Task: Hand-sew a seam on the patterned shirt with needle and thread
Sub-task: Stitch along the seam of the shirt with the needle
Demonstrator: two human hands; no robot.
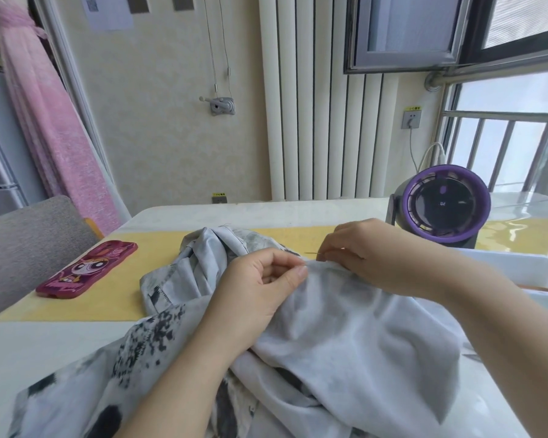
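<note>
**Seam Stitching: Fabric Handling and Hold Points**

**Location.** The patterned shirt [345,317] lies bunched on the surface [45,343]. It partly covers a yellow mat [114,295] and drapes off the near edge towards the person. The working edge is raised between both hands.

**Grip state.** The left hand [260,286] pinches a fold of the shirt between thumb and forefinger, with the other fingers curled beneath. The right hand [370,251] pinches the needle [312,253] just beside that fold, and the needle tip points towards the left thumb. The thread is too fine to make out.

**Handling properties.**
- The fabric appears thin, light and soft. It folds and creases freely and will not hold a shape unaided.
- It will probably slide over the glossy surface, so keep tension between the two hands.
- Take hold right beside the stitch line. A hold further off would likely let the edge sag and the layers drift apart.
- The needle is thin, sharp and easy to drop. Pinch it on the shank, and keep the left thumb out of its path.

**Markings.**
- A pink phone case [87,270] to the left carries a cartoon figure. Its lettering is not legible.
- A small yellow label [413,107] sits above the wall socket [412,119], too small to read.
- A sheet of paper [106,11] on the wall bears a QR code.
- The purple fan [443,207] shows no readable brand.
</note>
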